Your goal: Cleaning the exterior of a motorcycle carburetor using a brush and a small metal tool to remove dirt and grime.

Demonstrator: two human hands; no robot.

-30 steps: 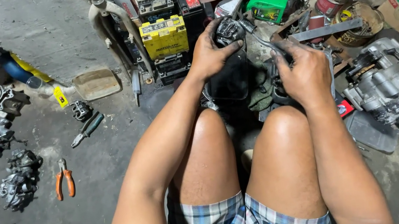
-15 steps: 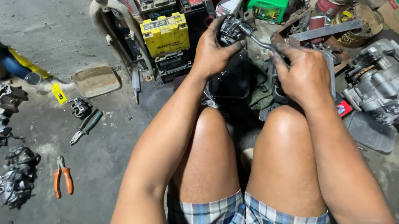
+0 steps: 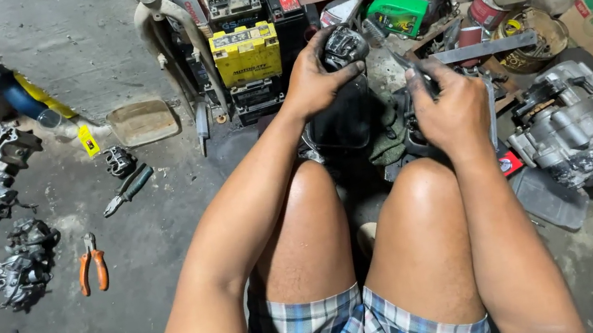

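Since a second ago little has shifted: both hands stay where they were, and only the view has drifted slightly. The left hand [image 3: 313, 78] is clenched around a small dark metal engine part [image 3: 342, 44], held up just to the right of the yellow battery [image 3: 245, 53]. The right hand [image 3: 450, 103] is closed over a thin metal tool [image 3: 389, 48], whose tip points up toward that part, further right of the battery. A grey engine [image 3: 574, 129] sits well to the battery's right. Orange pliers [image 3: 91, 262] lie on the concrete floor [image 3: 89, 49], well below and left of the battery.
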